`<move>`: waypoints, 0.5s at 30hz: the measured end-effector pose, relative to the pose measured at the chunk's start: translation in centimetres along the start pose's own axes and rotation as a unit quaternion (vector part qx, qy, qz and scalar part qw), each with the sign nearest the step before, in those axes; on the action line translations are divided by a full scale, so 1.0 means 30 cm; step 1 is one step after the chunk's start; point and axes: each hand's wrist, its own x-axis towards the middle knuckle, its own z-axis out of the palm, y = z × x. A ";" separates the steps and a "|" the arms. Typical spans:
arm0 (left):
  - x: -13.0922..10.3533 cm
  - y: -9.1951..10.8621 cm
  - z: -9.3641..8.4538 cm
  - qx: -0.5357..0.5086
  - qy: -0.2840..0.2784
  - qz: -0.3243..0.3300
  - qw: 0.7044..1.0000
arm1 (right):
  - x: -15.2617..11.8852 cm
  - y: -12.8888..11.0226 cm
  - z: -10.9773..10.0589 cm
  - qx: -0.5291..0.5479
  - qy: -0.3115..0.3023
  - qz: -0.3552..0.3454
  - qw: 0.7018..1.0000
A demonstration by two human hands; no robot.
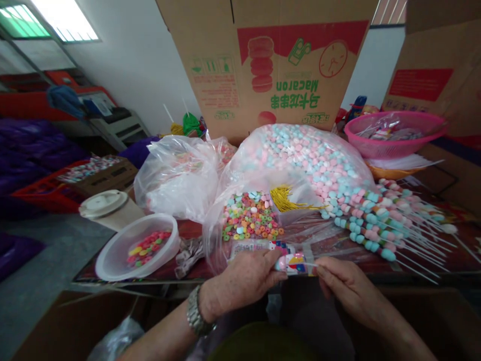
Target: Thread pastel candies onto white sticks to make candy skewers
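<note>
At the table's front edge my left hand (248, 278), with a metal watch at the wrist, is closed on a printed clear wrapper (295, 262) that has pink and light-coloured pieces in it. A white stick comes out of the wrapper's right end. My right hand (343, 283) pinches that stick between thumb and fingers. Just behind my left hand lie more printed wrappers (250, 245). Colourful ring pieces (253, 218) and a bunch of gold twist ties (287, 198) lie beyond them on clear plastic.
Filled skewers (391, 220) are piled at the right, below a pink basket (394, 145). A big bag of pastel candies (311, 160) stands behind, before a cardboard box (285, 65). A white bowl (108, 255) and a lidded cup (124, 213) are at the left.
</note>
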 end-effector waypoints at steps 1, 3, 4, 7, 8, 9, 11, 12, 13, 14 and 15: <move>0.000 0.009 0.021 -0.048 -0.004 -0.013 0.999 | 0.004 0.001 -0.004 -0.014 0.003 0.001 1.000; 0.001 0.025 0.051 -0.152 -0.003 -0.027 0.988 | 0.015 0.003 -0.009 -0.038 0.014 0.000 0.999; 0.002 0.032 0.062 -0.204 0.000 -0.033 0.978 | 0.022 0.004 -0.008 -0.043 0.022 0.001 0.999; 0.015 0.043 0.100 -0.338 -0.012 -0.075 0.938 | 0.042 0.017 0.024 0.005 0.065 0.009 0.998; 0.020 0.045 0.114 -0.372 -0.023 -0.098 0.923 | 0.049 0.026 0.045 0.048 0.099 0.021 0.994; 0.026 0.045 0.128 -0.399 -0.030 -0.123 0.908 | 0.054 0.036 0.070 0.104 0.137 0.036 0.984; 0.033 0.044 0.152 -0.414 -0.021 -0.155 0.896 | 0.062 0.058 0.129 0.225 0.174 0.081 0.955; 0.035 0.044 0.160 -0.399 -0.008 -0.155 0.903 | 0.066 0.067 0.159 0.273 0.158 0.106 0.943; 0.035 0.043 0.164 -0.372 0.005 -0.146 0.916 | 0.069 0.073 0.187 0.305 0.129 0.127 0.935; 0.035 0.042 0.166 -0.341 0.015 -0.132 0.931 | 0.072 0.075 0.212 0.323 0.099 0.140 0.931; 0.035 0.041 0.164 -0.314 0.017 -0.114 0.942 | 0.075 0.073 0.230 0.329 0.082 0.149 0.929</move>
